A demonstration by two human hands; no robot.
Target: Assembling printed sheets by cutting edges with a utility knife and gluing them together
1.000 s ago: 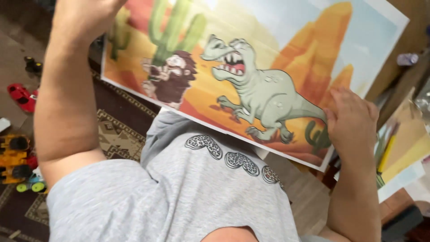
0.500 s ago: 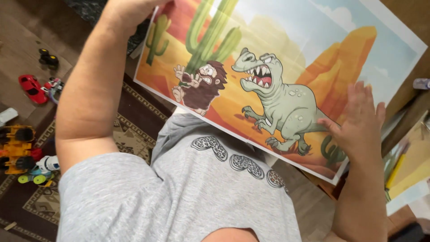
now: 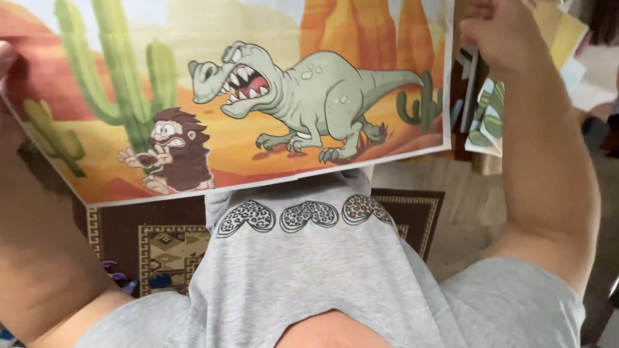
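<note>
In the head view, the one view there was, a large cartoon poster (image 3: 258, 96) was held up flat in front of the person's chest, its long axis running left to right across the frame and its lower edge slanting slightly upward toward the right. It showed a green dinosaur chasing a bearded figure among cacti and orange rocks. The right hand (image 3: 500, 32) gripped the sheet at its upper right edge, fingers (image 3: 480, 29) curled closed over the paper's border, so the poster stretched away to the left of that hand. The left hand (image 3: 5, 58) was nearly out of frame at the far left edge; only a sliver of it showed against the poster's left border, and whether its fingers were pinched shut on the paper could not be told, though the forearm rose to meet the sheet there. So the poster lay between the two hands, spanning them, with each hand at one short end. Below it hung the person's grey shirt (image 3: 309, 270) with a row of patterned hearts, and beneath that a dark patterned rug (image 3: 155, 248) on the floor. Behind the right arm, more printed sheets (image 3: 490, 119) were stacked, just beside the poster's right edge.
</note>
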